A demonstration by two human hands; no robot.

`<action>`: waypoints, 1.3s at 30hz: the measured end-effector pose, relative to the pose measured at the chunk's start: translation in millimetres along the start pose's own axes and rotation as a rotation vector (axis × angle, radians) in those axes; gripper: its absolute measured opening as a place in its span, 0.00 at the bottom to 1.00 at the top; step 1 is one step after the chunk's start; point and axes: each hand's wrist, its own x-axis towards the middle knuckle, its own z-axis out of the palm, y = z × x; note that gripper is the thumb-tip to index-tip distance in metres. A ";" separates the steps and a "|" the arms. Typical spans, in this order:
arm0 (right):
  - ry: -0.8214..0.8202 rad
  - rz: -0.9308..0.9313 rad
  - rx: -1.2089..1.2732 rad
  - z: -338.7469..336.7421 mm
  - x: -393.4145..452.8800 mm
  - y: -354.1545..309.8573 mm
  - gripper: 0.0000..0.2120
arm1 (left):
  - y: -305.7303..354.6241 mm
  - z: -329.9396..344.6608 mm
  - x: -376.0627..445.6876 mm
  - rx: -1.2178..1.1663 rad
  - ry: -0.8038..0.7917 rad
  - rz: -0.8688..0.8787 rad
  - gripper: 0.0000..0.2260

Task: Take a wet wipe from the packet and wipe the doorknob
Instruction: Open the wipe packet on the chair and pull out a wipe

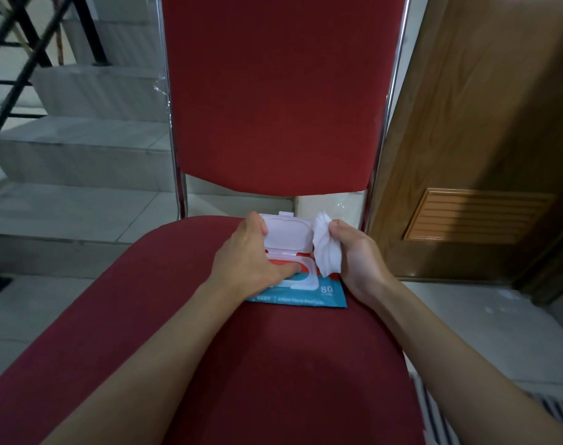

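Observation:
A blue and orange wet wipe packet [330, 292] lies on the seat of a red chair [273, 364]. Its white plastic lid [288, 231] stands flipped up. My left hand [248, 255] rests on the packet, with its fingers on the lid and its thumb pressing on the opening. My right hand [357, 252] is just right of the packet and pinches a crumpled white wet wipe [326, 245], lifted free of the opening. The doorknob is not in view.
A brown wooden door [485, 123] with a louvred vent [476, 215] stands to the right of the chair. Tiled stairs [81, 149] with a black railing [20, 59] rise on the left. A striped mat [498, 412] lies at the lower right.

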 end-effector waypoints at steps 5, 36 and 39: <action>-0.071 -0.013 0.033 -3.2 -2.0 -0.3 0.16 | -3.7 1.0 0.3 -0.041 -0.065 -0.030 0.33; -0.005 0.113 -0.076 -5.1 -3.6 7.5 0.17 | -35.8 -25.8 13.2 -0.283 -0.445 0.058 0.15; 0.069 0.306 0.129 -7.5 -0.3 -24.0 0.12 | -9.1 -39.0 26.2 -0.219 -0.514 0.004 0.14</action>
